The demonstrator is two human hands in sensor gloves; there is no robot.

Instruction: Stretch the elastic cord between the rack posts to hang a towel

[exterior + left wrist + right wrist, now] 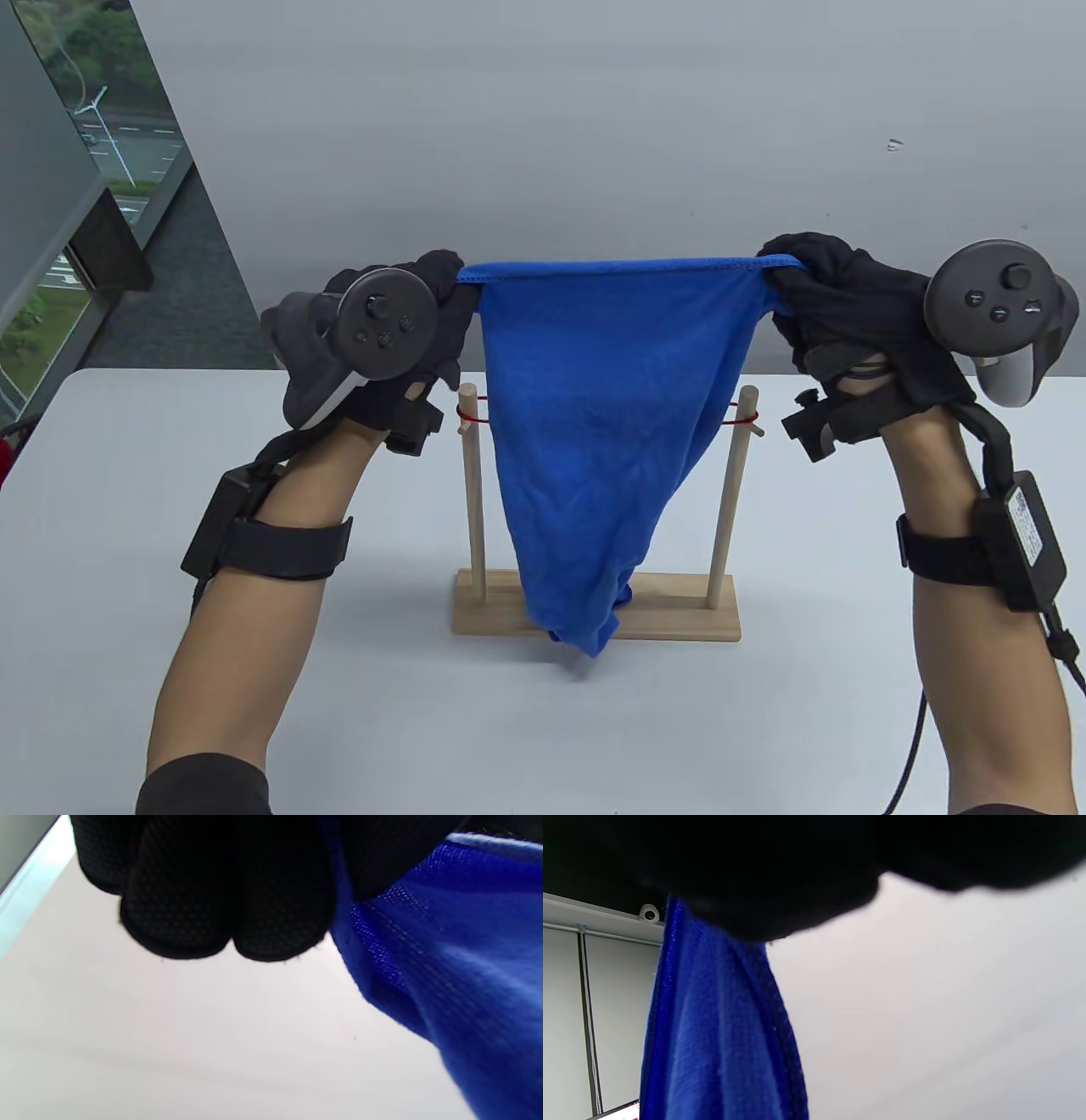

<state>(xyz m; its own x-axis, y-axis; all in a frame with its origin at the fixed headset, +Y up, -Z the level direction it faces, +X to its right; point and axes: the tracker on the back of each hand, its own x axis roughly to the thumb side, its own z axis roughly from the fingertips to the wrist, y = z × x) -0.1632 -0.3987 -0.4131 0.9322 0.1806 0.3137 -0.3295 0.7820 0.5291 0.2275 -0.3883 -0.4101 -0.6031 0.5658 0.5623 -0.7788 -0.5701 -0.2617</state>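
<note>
**Towel held taut above rack**

The left hand [399,327] and right hand [840,297] each grip a top corner of the blue towel [607,424], fingers [182,912] closed on the cloth. The towel hangs in front of the wooden rack [598,615] on the white table [127,509]. The red cord [469,418] runs between the two posts, apparently behind the towel; contact is unclear.

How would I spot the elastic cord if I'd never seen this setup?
Find the wooden rack standing on the white table. The elastic cord is looped around both upright posts just below their tops, its middle hidden behind the blue towel. It is the only thin red line there.
</note>
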